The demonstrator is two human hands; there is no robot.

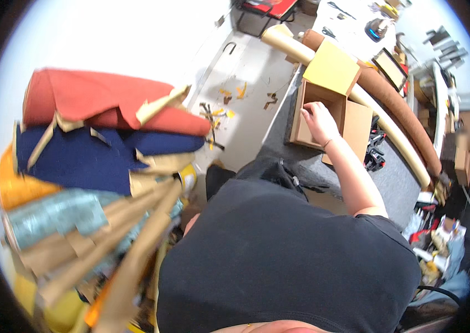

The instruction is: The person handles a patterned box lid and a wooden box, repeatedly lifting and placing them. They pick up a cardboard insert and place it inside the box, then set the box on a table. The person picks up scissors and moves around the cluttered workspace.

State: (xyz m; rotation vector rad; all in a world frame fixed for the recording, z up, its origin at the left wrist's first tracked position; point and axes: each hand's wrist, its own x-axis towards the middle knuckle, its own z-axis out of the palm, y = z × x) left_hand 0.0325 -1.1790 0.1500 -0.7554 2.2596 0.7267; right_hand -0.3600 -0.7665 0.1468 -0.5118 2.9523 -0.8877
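A person in a black shirt reaches the right hand (319, 121) into an open cardboard box (324, 114) that sits on a grey work surface (396, 183) in the upper right of the frame. The box's opening faces up toward the camera, its long axis running from lower left to upper right, with one flap raised at the top, faced with a yellow sheet (332, 67), and another flap folded out flat at the right. The forearm rises from the lower right, elbow bent, wrist over the box's lower edge; the fingers are spread loosely and rest on the box's left inner wall, closed on nothing that can be made out. The left hand is out of sight. Beyond the box lie long rolls, one cream (301, 51) and one brown (396, 105). Stacked fabric bolts (91, 139) in red, navy, orange and pale blue fill the left of the frame.
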